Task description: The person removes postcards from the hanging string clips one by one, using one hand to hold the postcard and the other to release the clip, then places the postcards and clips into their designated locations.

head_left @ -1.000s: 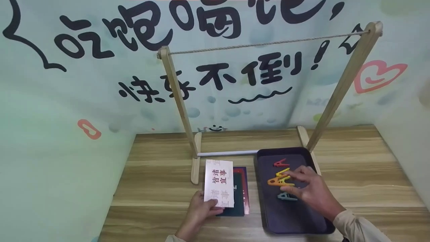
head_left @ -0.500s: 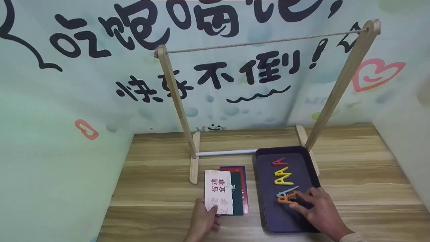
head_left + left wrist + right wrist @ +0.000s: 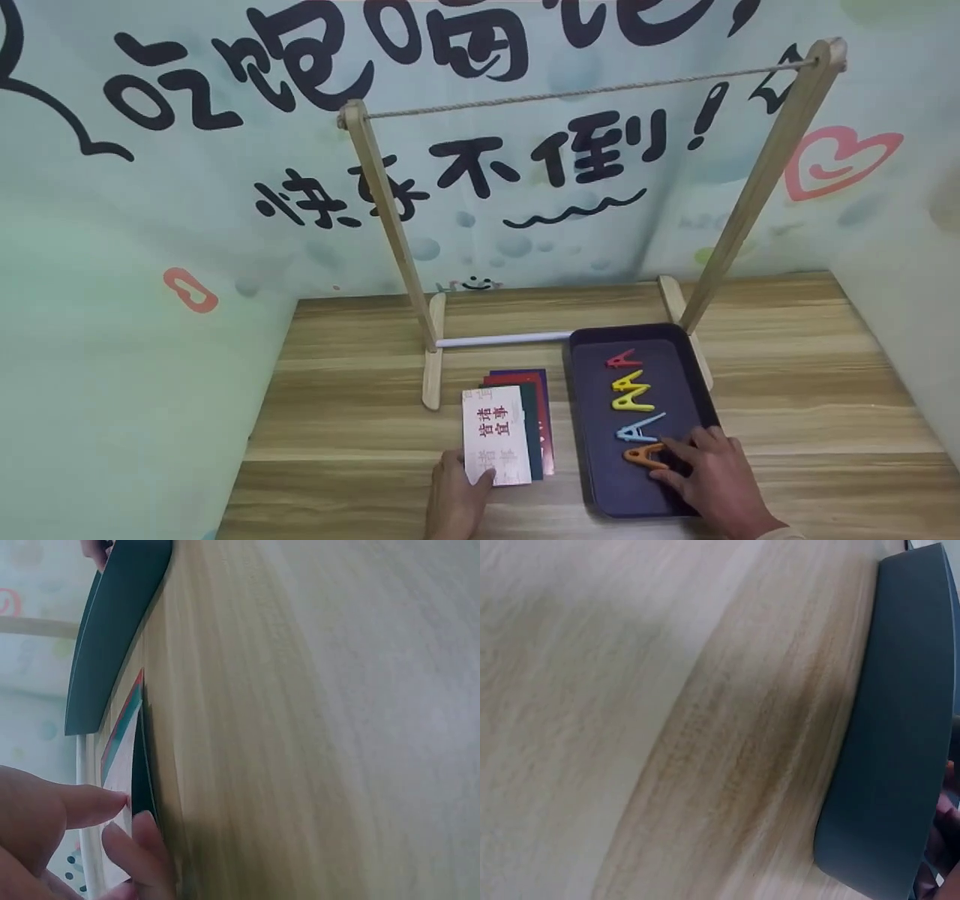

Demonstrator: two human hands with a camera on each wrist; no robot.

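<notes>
In the head view my left hand pinches the near left corner of a white card with red printed characters, thumb on top. The card overlaps a stack with a dark green card and a red card; a blue edge shows behind. The left wrist view has the thumb and a finger at the card's edge. My right hand reaches into the dark tray, thumb and index finger at the handle ends of an orange clothespin. The tray wall mostly hides this hand in the right wrist view.
Beyond the orange one lie a light blue clothespin, two yellow clothespins and a red clothespin. A wooden frame with a rope strung across its top stands behind the cards and tray on the wood-grain table.
My right hand has carried the orange clothespin from over the yellow ones towards me, down past the blue one. My left hand has brought the white card nearer and slightly right.
</notes>
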